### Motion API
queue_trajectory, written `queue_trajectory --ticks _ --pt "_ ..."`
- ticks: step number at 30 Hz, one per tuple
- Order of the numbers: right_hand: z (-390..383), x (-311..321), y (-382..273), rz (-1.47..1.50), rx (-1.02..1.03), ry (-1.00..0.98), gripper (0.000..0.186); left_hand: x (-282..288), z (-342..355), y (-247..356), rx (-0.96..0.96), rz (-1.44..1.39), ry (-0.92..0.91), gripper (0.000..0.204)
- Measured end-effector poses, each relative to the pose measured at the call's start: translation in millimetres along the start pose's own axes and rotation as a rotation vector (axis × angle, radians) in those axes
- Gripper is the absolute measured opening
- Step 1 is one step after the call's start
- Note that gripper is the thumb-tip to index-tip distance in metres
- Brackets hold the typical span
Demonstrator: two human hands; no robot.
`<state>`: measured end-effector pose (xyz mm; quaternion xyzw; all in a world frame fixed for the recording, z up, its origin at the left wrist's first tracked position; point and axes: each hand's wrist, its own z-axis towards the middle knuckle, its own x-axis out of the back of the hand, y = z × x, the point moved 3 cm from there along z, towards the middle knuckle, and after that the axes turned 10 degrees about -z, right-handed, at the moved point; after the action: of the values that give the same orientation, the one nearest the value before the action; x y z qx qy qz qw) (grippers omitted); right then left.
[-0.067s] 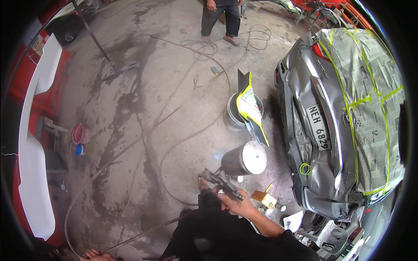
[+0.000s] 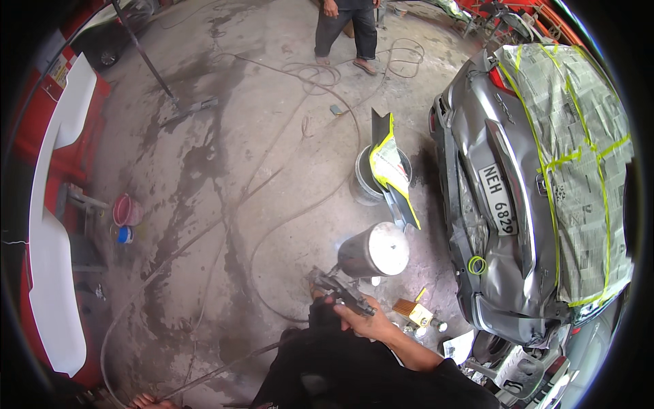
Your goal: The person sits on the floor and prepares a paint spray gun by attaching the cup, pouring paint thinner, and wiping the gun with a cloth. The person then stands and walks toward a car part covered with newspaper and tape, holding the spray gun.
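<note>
My right hand point(image 2: 361, 320) is closed round the handle of a paint spray gun point(image 2: 346, 292), held in front of my body. The gun's grey metal cup point(image 2: 357, 253), with a pale round top, tilts to the right. From beside my dark clothing a thin hose point(image 2: 228, 367) runs down to the left. At the lower left edge my left hand point(image 2: 151, 401) is at this hose, its fingers curled and partly cut off by the picture's edge. Over on the left stands a long white car body panel point(image 2: 53, 273).
A dented grey car point(image 2: 490, 136), partly masked with newspaper and yellow-green tape, stands at right. A masked part point(image 2: 390, 163) rests on a bucket point(image 2: 364, 180). Hoses point(image 2: 300, 204) cross the stained floor. A person point(image 2: 346, 31) stands at the far side. A pink bucket point(image 2: 127, 210) sits left.
The spray gun and its cup have shifted slightly left. My left hand has dropped a little lower toward the edge. The far person's foot has moved slightly.
</note>
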<state>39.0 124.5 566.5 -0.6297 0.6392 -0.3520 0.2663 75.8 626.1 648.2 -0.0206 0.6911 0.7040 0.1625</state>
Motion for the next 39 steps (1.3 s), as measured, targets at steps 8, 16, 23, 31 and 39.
queue_trajectory --ticks 8,16,23,31,39 --pt "43 -32 4 -0.096 0.411 -0.218 0.048 52 1 -31 0.051 0.345 0.003 0.060" --pt "52 -97 41 -0.370 0.637 -0.483 0.080 91 59 -130 -0.024 0.807 -0.339 0.055" --pt "46 -105 61 -0.464 0.539 -0.585 0.084 126 75 -167 -0.138 1.218 -0.436 0.050" --pt "45 -115 59 -0.500 0.512 -0.566 0.071 194 90 -200 -0.158 1.306 -0.456 0.037" --pt "49 -140 63 -0.428 0.541 -0.321 0.063 182 34 -204 0.482 0.977 -0.533 0.069"
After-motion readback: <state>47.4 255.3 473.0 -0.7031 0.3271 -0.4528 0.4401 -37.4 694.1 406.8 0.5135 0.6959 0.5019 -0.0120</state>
